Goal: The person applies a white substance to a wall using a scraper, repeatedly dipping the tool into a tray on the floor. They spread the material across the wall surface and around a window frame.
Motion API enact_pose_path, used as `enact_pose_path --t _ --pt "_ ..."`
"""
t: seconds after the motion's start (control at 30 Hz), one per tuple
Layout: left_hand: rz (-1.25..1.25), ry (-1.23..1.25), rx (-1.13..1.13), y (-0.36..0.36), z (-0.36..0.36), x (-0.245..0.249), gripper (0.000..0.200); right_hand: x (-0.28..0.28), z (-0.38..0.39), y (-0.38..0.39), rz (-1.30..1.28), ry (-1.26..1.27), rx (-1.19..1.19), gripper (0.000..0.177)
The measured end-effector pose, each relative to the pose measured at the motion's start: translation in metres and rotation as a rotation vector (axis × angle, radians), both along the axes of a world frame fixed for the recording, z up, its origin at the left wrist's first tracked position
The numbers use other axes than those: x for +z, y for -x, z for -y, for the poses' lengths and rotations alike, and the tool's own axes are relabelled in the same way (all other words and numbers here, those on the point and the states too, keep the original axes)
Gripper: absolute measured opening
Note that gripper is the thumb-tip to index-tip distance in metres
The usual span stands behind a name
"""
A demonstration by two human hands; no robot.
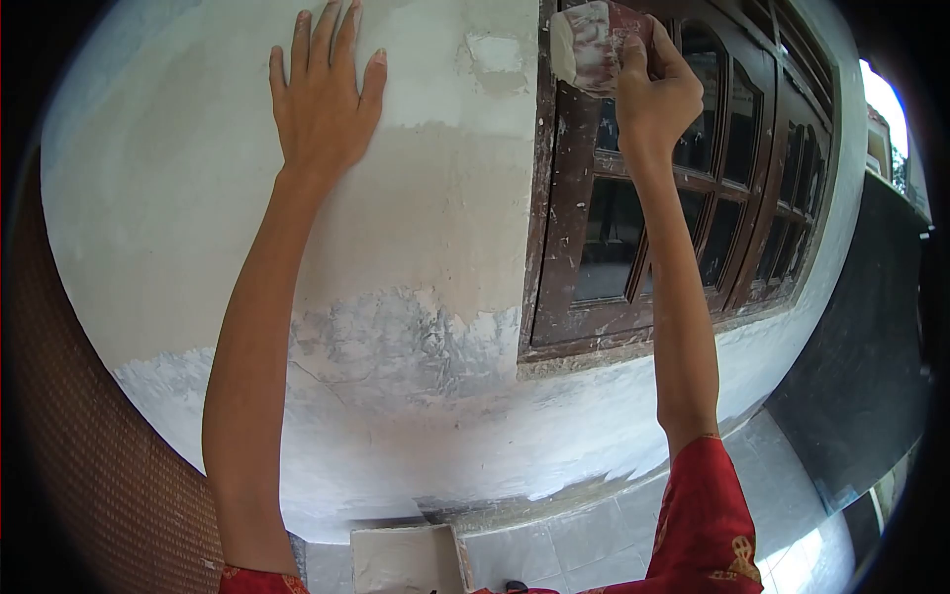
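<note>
While the left hand (327, 117) lies spread, palm toward the pale wall (426, 208) and apparently resting on it with nothing in its grasp, the right hand (660, 99) pinches a flat tool (594, 45) between thumb and fingers. The tool is at the top of the view, in front of the brown window (614, 238) near the edge where its frame meets the wall; whether it touches the frame cannot be told. Its held part is reddish brown, and its left side is smeared with a whitish paste, thickest along the far edge. A small bright patch (495, 54) shows on the wall between the two hands, and lower down a band of rough, flaking grey (396, 337) runs under the smoother coat. On the floor (564, 559) stands a tray (457, 559) with whitish stuff in it, likely the same paste. The step in hand looks like smoothing paste over the wall, with the tool loaded and off the bare plaster, so a good stroke from here calls for bringing the pasted edge left past the frame, laying it at a low angle and pressing evenly, with the left hand clear of its path.
</note>
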State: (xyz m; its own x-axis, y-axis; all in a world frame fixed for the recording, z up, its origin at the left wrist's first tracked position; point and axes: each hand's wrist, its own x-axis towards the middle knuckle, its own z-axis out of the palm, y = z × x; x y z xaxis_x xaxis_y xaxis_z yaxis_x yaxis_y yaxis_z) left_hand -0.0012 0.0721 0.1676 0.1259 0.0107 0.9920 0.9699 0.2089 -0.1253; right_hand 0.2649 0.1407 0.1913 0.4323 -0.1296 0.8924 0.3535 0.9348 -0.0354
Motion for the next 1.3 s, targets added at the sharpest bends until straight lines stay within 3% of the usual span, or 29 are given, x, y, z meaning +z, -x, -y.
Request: enact_pose_path --t 0.03,0.1,0.17,0.23,0.27,0.37,0.47,0.57,0.7,0.73,0.83,0.87,0.9,1.1,1.2,1.23,1.3 --pt "0.0 -0.002 -0.001 0.001 0.0 0.001 0.061 0.0 -0.002 -0.001 0.0 -0.002 -0.001 0.035" --pt "-0.022 0.0 0.015 0.003 -0.001 0.0 0.061 -0.005 0.002 -0.001 -0.022 0.04 0.323 0.033" --pt "-0.02 0.0 0.01 0.001 0.0 -0.001 0.061 -0.012 0.025 0.024 0.089 0.074 0.257 0.031" --pt "-0.024 -0.002 0.01 0.0 0.001 -0.002 0.061 -0.016 0.013 0.024 0.164 0.117 -0.023 0.035" --pt "-0.011 0.011 0.006 0.0 0.001 -0.002 0.062 -0.015 0.004 0.018 0.161 0.116 -0.023 0.035" --pt "-0.067 -0.092 -0.002 0.012 -0.014 0.002 0.057 -0.007 -0.012 -0.01 -0.007 0.114 0.084 0.036" --pt "-0.136 -0.194 -0.019 0.018 -0.017 0.003 0.055 -0.01 -0.003 -0.003 0.024 0.063 0.436 0.035" --pt "-0.142 -0.184 -0.029 0.017 -0.017 0.001 0.056 -0.02 0.006 0.022 0.164 0.08 0.08 0.034" --pt "-0.138 -0.197 -0.006 0.017 -0.019 0.002 0.056 -0.014 -0.007 -0.011 -0.037 0.184 0.1 0.034" --pt "-0.139 -0.197 -0.003 0.017 -0.018 0.003 0.056 -0.011 -0.01 -0.017 -0.064 0.148 0.252 0.035" --pt "-0.133 -0.183 -0.019 0.01 -0.011 0.0 0.056 -0.011 -0.001 0.007 0.05 0.061 0.412 0.035" --pt "-0.066 -0.085 -0.006 0.003 -0.003 -0.001 0.058 -0.015 0.01 0.019 0.135 0.14 0.298 0.035" --pt "0.003 0.01 0.009 -0.002 0.002 -0.001 0.062 -0.014 0.01 0.035 0.154 0.026 0.179 0.036" --pt "0.001 0.004 0.013 0.001 -0.002 0.0 0.062 -0.008 0.015 0.024 0.058 0.059 0.099 0.031" --pt "0.002 0.004 0.005 0.002 -0.002 0.0 0.062 -0.004 0.034 0.027 0.14 0.016 0.336 0.029" --pt "0.002 0.008 0.002 0.003 -0.002 0.0 0.062 -0.003 0.033 0.039 0.123 0.046 0.172 0.028" --pt "-0.023 -0.009 -0.001 0.003 -0.001 -0.001 0.062 -0.008 0.03 0.06 0.122 -0.019 0.103 0.028"
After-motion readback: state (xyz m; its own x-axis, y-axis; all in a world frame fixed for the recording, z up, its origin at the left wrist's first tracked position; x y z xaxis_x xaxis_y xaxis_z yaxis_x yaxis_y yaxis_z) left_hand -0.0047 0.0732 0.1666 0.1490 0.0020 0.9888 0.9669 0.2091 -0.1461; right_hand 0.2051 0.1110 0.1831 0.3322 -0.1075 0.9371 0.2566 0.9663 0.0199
